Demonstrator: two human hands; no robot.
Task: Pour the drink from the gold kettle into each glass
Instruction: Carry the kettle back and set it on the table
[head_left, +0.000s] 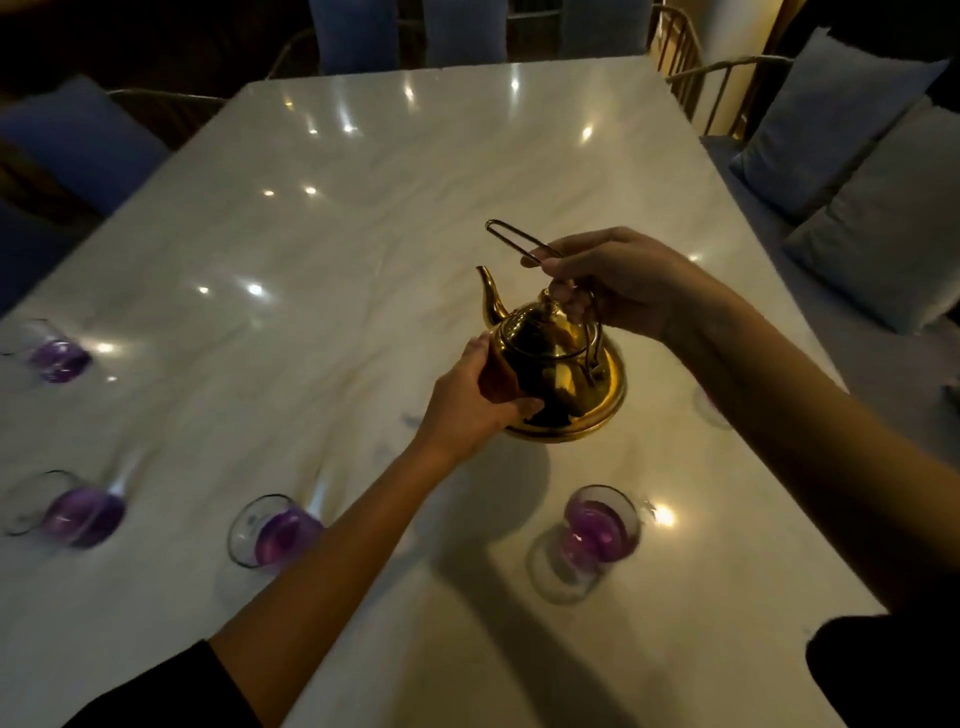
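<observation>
Big glossy marble-look worktop (363, 218), pale with faint veining. Right at the middle of it sits the gold kettle (561, 374), shiny round-bellied metal on a wide flat base, curved spout pointing away and a bit left. Right hand (618, 280) has its grip closed on the thin wire loop handle above the lid; left hand (478, 400) cups the kettle's left side. Nearer than the grip: clear glasses (597, 530) with purple drink, three more off left.
</observation>
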